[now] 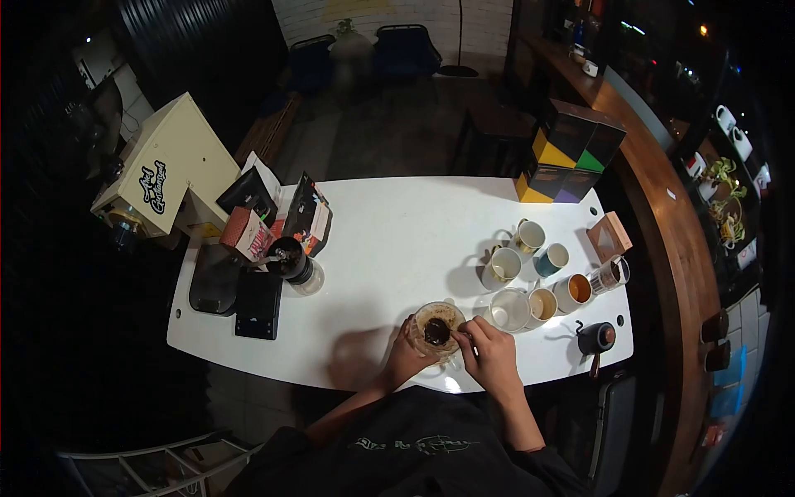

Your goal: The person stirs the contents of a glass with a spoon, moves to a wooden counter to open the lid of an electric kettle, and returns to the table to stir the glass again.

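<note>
A round glass vessel with a paper filter (430,317) and dark wet coffee grounds inside stands near the table's front edge. My left hand (405,354) is closed round its left side. On the right side my right hand (487,345) pinches at the filter's rim with thumb and forefinger; what lies between those fingertips is too small to make out. Close to my right hand are a clear glass cup (508,310) and a mug with pale inside (542,306).
The white table (389,240) also holds more mugs (503,266), an orange-lined cup (577,289), a small dark kettle (595,338), a wooden stand (609,238), stacked boxes (571,153), a hand grinder (291,261), a black scale (258,306) and coffee bags (306,215).
</note>
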`<state>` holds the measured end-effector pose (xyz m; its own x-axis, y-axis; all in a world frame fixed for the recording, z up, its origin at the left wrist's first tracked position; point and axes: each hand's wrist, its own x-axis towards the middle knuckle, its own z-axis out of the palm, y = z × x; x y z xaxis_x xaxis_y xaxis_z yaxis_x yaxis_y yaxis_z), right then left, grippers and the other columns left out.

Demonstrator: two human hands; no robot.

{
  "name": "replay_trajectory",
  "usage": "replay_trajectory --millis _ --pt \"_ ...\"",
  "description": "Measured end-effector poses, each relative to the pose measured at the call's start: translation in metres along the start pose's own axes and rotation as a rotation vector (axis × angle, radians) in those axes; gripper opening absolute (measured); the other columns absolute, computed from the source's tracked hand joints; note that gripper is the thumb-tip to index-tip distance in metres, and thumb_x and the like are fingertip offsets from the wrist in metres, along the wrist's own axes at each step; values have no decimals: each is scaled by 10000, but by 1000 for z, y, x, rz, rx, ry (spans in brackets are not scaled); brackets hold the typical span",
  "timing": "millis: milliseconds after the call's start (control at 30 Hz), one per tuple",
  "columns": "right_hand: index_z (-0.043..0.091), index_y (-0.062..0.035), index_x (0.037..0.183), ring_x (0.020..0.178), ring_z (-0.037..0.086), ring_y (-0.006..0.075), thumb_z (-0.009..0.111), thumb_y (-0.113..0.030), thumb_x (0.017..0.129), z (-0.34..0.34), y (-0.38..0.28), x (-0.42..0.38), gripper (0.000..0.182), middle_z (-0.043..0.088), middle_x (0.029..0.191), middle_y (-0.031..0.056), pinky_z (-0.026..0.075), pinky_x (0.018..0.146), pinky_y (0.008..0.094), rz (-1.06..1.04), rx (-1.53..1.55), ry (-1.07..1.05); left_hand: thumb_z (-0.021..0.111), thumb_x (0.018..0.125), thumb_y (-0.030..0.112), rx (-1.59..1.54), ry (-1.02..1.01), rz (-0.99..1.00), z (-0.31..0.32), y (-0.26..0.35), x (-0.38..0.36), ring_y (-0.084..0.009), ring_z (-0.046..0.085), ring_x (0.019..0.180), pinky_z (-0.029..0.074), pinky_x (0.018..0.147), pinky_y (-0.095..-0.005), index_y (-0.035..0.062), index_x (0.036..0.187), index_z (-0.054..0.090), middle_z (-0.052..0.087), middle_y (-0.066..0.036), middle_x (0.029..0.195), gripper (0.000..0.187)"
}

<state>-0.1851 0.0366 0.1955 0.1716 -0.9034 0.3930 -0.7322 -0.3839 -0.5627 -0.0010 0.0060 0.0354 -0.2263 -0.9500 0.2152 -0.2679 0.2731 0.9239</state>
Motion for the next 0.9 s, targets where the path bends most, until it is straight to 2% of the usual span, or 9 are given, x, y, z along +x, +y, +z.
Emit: replay_trajectory --millis 67,200,267,567,667,800,867,900 --pt "643 -20 899 614 643 295 730 -79 925 0 1 -1 108 625 799 93 495 562 389 -1 38 -27 913 709 73 -102 -29 -37 0 5 2 -227 692 1115 556 980 -363 8 1322 588 699 -125 1226 697" --pt "639 -12 902 597 623 296 726 -65 923 -7 -1 -2 103 621 798 105 482 557 389 25 167 -25 920 709 86 -20 1 24 0 0 0 -227 694 1111 559 975 -364 4 1326 585 699 -129 1231 707" --pt "639 -10 904 600 622 301 723 -58 922 -11 -1 -1 99 622 799 110 483 561 392 15 152 -33 930 706 99 -123 -9 -54 -1 7 -1 -226 692 1116 559 972 -365 0 1330 580 700 -131 1225 722" --pt "639 -2 910 624 630 324 723 -64 923 -17 -7 -4 106 623 795 123 487 575 400 -26 175 -42 944 691 114 12 -28 -9 -2 9 3 -218 686 1114 558 974 -366 0 1336 570 696 -128 1222 754" --pt "637 -3 910 631 634 331 724 -76 926 -16 -8 -5 114 630 802 125 489 578 405 -13 174 -56 946 689 117 -93 -16 -30 1 1 2 -218 679 1133 556 981 -370 1 1356 549 685 -130 1246 786" --pt "640 -14 913 646 640 343 721 -88 931 -16 -10 -5 111 640 815 126 490 582 418 -19 154 -70 946 696 125 -37 -1 -4 3 3 2 -216 672 1151 553 992 -370 0 1377 523 677 -129 1259 811" --pt "641 -18 921 654 643 347 720 -97 933 -17 -10 -3 113 642 820 124 493 586 425 -19 142 -83 967 671 225 -156 -11 -48 4 4 5 -296 661 1157 541 1000 -400 2 1342 535 646 -160 1251 829" --pt "642 -22 928 662 646 352 719 -106 936 -19 -11 -2 114 643 826 122 495 589 433 -18 129 -98 967 671 225 -157 -14 -46 5 6 6 -296 661 1157 541 1000 -400 2 1342 535 646 -160 1251 829"
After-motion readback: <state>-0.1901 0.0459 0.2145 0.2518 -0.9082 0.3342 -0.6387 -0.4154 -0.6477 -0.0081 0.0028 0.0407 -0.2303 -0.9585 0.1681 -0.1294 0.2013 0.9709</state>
